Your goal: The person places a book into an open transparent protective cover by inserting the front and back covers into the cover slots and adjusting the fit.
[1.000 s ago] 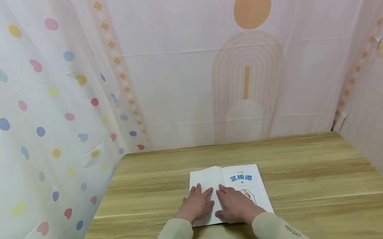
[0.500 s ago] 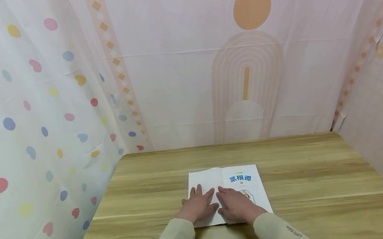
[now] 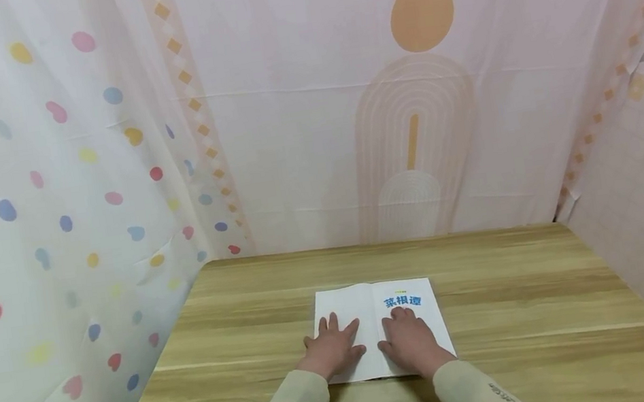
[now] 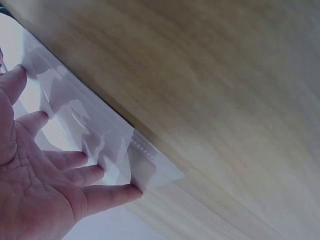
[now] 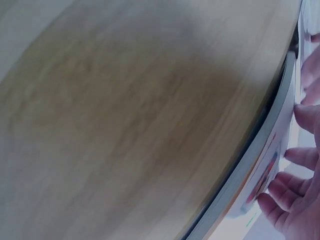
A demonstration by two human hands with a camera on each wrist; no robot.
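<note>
Head view: your left hand and right hand, each grip spread flat, press the open book onto the tabletop.

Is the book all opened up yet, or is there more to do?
Done: the book lies open on the wooden table, with a blank white page on the left and the title page with blue letters on the right. In hand: the left hand and the right hand press flat on the two pages. Left: probably only lifting the hands away; whether the pages will stay flat cannot be told.
</note>
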